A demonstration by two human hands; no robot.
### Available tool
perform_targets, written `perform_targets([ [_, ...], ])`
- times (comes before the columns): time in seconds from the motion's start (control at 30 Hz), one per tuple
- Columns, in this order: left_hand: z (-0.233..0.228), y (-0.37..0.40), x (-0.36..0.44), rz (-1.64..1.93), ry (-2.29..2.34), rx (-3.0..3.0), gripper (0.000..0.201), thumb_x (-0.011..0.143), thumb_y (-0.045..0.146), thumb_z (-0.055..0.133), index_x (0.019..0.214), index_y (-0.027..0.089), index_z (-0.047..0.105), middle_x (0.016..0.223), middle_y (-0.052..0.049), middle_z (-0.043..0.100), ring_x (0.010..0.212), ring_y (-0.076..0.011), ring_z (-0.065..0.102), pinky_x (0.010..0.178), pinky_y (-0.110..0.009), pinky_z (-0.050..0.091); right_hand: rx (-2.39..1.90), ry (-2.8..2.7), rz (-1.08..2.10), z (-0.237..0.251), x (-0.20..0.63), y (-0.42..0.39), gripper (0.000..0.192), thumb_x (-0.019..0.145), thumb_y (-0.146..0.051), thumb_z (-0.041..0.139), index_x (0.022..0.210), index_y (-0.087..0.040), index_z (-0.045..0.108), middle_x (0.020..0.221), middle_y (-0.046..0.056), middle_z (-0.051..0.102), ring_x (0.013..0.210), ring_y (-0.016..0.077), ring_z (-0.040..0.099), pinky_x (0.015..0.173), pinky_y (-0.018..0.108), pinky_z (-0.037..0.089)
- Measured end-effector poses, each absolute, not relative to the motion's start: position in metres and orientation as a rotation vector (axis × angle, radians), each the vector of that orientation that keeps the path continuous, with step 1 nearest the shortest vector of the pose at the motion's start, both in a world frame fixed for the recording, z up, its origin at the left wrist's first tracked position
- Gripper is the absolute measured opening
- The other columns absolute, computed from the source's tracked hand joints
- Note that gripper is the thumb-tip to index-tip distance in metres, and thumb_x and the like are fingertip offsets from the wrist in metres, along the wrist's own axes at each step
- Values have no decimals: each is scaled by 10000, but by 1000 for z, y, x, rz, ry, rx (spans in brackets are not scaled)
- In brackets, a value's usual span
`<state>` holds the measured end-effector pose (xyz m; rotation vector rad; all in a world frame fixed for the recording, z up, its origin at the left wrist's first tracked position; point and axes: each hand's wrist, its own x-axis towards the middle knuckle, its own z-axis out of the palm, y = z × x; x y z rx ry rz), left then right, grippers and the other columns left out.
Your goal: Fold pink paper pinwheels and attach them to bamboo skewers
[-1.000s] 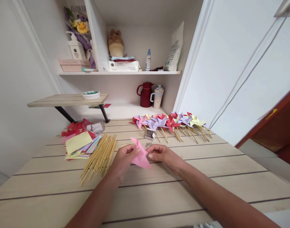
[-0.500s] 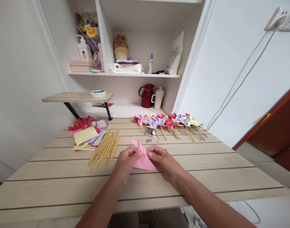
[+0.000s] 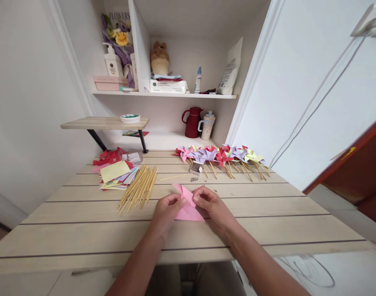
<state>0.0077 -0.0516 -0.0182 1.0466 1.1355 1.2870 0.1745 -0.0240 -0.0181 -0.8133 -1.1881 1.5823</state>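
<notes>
A pink paper sheet, partly folded like a pinwheel, is held low over the front middle of the table. My left hand pinches its left side between thumb and fingers. On the right, my right hand pinches the paper near its upper right edge. A pointed flap sticks up between the two hands. Just beyond them lie several small metal fasteners beside a small open box. One loose wooden stick lies left of these.
Wooden sticks lie piled at the left, beside stacked coloured paper. Several finished pinwheels lie along the back right. A small raised shelf stands back left. A red jug and a cup stand behind.
The camera view has shifted slightly. My right hand's fingers have moved a little on the paper's upper right edge; both hands keep hold of the pink paper.
</notes>
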Motion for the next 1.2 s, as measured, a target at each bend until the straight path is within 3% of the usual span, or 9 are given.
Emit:
perform_targets([
  [0.2, -21, -53, 6, 1332, 1123, 1025, 268, 685, 399, 791, 754, 149, 724, 725, 0, 610, 688, -128, 481, 660, -228, 343, -818, -1336, 1489, -16, 174, -25, 210, 692, -342, 830, 696, -197, 678, 852, 12, 582, 808, 175, 522, 772, 313, 380],
  [0.43, -19, -55, 8, 1343, 1167, 1079, 249, 694, 390, 778, 725, 149, 725, 723, -6, 620, 699, -137, 490, 665, -236, 357, -891, -1290, 1407, -14, 175, -24, 144, 678, -312, 809, 701, -211, 707, 878, 15, 585, 775, 170, 519, 747, 321, 386],
  [0.63, -17, -56, 9, 1338, 1195, 1074, 255, 697, 395, 768, 768, 151, 750, 743, -17, 646, 704, -146, 505, 661, -245, 367, -953, -1543, 1002, -12, 177, -26, 54, 756, -258, 723, 711, -228, 728, 900, 46, 616, 952, 236, 571, 902, 378, 400],
  [0.77, -16, -57, 10, 1338, 1234, 1083, 258, 689, 397, 765, 745, 146, 737, 710, -9, 624, 679, -138, 487, 640, -241, 359, -964, -1622, 865, -13, 175, -28, 73, 787, -226, 686, 725, -229, 723, 914, 54, 603, 980, 241, 579, 903, 377, 424],
  [0.97, -17, -55, 13, 1371, 1216, 1059, 260, 684, 390, 765, 714, 137, 715, 659, 5, 577, 633, -119, 454, 595, -226, 329, -966, -1661, 861, -15, 175, -28, 66, 794, -221, 692, 739, -229, 728, 929, 50, 604, 980, 238, 596, 914, 379, 437],
  [1.2, -20, -55, 12, 1393, 1194, 1023, 268, 658, 393, 805, 751, 145, 759, 688, -10, 630, 646, -124, 493, 611, -226, 365, -987, -1672, 889, -14, 176, -28, 38, 769, -237, 726, 733, -226, 732, 1006, 53, 581, 1052, 244, 581, 957, 380, 421],
])
